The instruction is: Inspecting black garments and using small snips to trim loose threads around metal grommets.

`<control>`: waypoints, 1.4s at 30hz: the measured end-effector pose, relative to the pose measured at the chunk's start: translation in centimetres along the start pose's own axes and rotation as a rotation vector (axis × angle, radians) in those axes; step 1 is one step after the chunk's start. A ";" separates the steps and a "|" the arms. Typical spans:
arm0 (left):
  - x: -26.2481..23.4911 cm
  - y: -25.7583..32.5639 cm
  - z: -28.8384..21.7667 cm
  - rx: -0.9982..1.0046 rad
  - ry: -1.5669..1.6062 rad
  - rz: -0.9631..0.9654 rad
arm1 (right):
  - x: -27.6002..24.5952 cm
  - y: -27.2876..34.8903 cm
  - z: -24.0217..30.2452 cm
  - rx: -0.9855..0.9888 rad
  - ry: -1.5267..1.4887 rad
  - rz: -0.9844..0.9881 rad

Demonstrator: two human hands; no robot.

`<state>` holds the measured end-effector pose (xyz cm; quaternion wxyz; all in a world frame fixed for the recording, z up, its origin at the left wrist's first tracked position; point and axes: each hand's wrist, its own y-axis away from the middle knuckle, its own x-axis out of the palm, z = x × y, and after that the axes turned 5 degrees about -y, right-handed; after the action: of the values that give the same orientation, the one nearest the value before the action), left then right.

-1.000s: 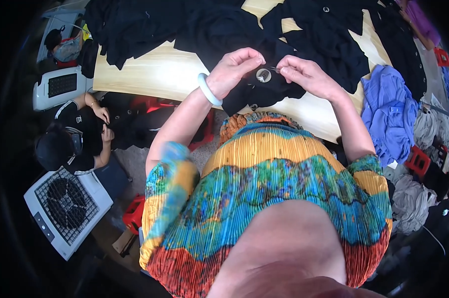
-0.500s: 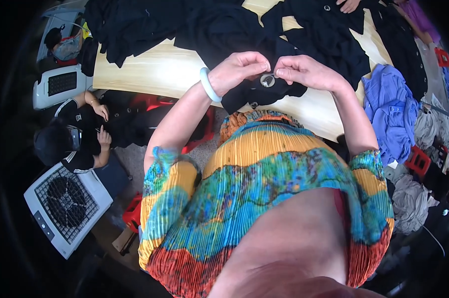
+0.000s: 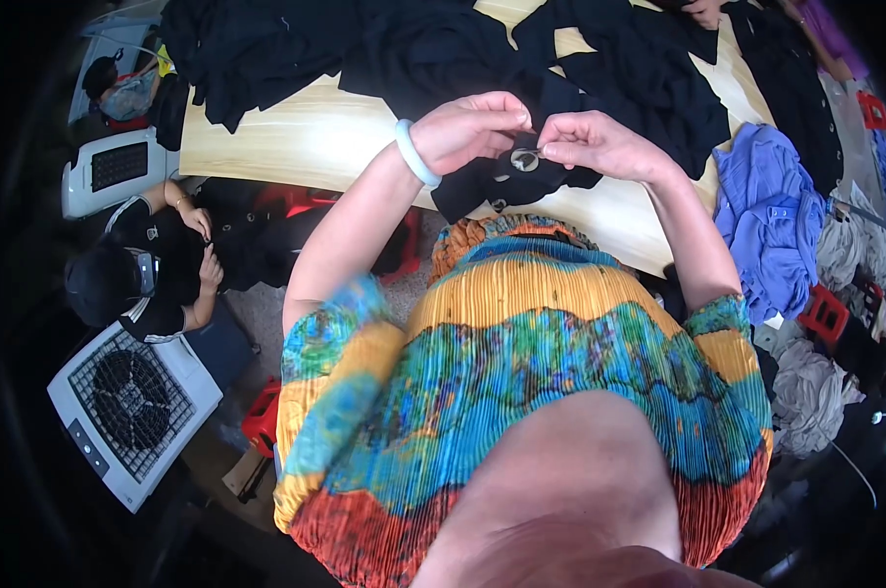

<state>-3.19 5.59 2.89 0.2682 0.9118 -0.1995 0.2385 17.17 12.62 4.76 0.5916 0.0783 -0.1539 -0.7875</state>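
Head view, only cam. Both hands up over near edge of wooden table (image 3: 296, 137). L hand (image 3: 472, 127) curled, thumb + forefinger pinched on the black garment (image 3: 502, 181) right at a small round silvery fastener (image 3: 524, 162); pale bangle (image 3: 415, 152) on that wrist. R hand (image 3: 599, 145) likewise closed in a pinch on the cloth just beside the fastener, fingertips of the two hands nearly touching. Garment bunched between hands, lower part draped on table edge.

Progress (judgement): fastener looks seated in cloth, hands working on it — prob. mid-step; can't tell if it's a button or snap, too small. Many more dark pieces (image 3: 433, 49) piled across far side of table, so looks like much left.

Materials: black cloth matte, soft, limp folds. Fastener hard, shiny, disc-shaped. Table pale wood grain, smooth. Blue-violet shirt (image 3: 771, 225) crumpled at right. To the left, a seated person (image 3: 139, 274) bent over dark cloth; box fan (image 3: 129, 412), white w/ dark grille.
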 end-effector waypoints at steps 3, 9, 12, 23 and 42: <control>0.1 -0.1 0.2 -0.034 0.006 -0.033 | 0.1 0.1 -1.7 -0.138 -0.226 -0.236; -3.1 -3.2 3.6 0.012 0.037 -0.356 | 2.3 -0.5 -12.6 0.044 -0.253 -0.474; -4.2 -3.1 8.6 0.217 -0.704 -0.747 | 2.5 -0.3 -14.5 0.034 -0.252 -0.704; -5.1 -1.3 18.1 0.283 -2.105 -0.118 | 2.5 -0.2 -12.0 0.081 -0.293 -0.732; 1.5 1.2 0.7 0.193 0.255 0.010 | 1.0 1.1 1.6 -0.322 -0.153 -0.652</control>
<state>-2.33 3.89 3.61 0.2013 0.8947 -0.1446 0.3716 17.44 11.63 6.70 0.3011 -0.0297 -0.0389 -0.9523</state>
